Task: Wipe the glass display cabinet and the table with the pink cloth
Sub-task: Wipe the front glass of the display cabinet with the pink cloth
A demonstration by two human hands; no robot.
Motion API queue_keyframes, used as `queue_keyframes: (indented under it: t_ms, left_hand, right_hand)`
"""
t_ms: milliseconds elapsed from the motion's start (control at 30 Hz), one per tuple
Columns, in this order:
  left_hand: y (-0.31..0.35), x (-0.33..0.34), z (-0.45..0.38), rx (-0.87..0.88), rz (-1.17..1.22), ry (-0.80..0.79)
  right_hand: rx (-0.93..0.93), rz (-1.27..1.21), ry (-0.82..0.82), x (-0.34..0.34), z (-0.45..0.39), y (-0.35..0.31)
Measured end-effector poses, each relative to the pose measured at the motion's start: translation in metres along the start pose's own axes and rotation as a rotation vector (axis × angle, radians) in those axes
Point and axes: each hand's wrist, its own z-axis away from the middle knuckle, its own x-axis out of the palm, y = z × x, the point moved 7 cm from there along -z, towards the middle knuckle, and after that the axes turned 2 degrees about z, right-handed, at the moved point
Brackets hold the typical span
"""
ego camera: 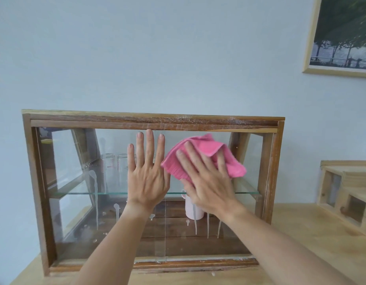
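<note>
R hand (209, 182) fingers flat, pressing pink cloth (200, 153) on cabinet (153, 121) glass; L hand (147, 177) fingers apart, prob. touching glass.

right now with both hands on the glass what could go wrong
1. The left hand lies flat and bare on the glass, so it may leave prints where wiping is needed.
2. Both hands push on the front pane; hard pressure from the right hand and cloth could shift the cabinet or strain the glass.
3. White drips run low on the pane; wiping only the top could miss or smear them.
</note>
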Motion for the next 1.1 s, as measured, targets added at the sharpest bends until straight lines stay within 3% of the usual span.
queue_keyframes:
  t_ms: [167,300,500,667,833,900,1000,1100]
  left_hand:
    - [-0.001,0.0,0.0,0.015,0.004,0.007]
    - [0.001,-0.003,0.001,0.009,0.003,0.013]
    - [0.001,-0.003,0.001,0.005,0.0,0.026]
    - [0.001,-0.003,0.002,0.019,-0.008,0.018]
    - [0.001,-0.003,0.001,0.01,-0.026,0.001]
    - [0.002,-0.003,0.001,0.012,-0.024,-0.011]
    - [0.002,-0.004,0.001,0.014,-0.028,-0.018]
    - [0.003,-0.004,0.001,0.016,-0.032,-0.004]
  right_hand:
    - [-0.18,0.063,-0.089,0.02,0.042,-0.026]
    - [-0.257,0.043,-0.2,0.028,0.075,-0.011]
    - [0.149,0.005,-0.006,-0.007,0.013,0.047]
    - [-0.07,0.004,0.031,0.01,0.017,0.002]
    - [-0.04,-0.008,-0.048,0.014,0.043,-0.005]
    - [0.023,-0.011,-0.115,0.017,0.06,0.003]
    - [0.265,-0.006,-0.171,0.017,0.083,0.036]
    - [0.361,-0.005,-0.142,0.01,0.077,0.06]
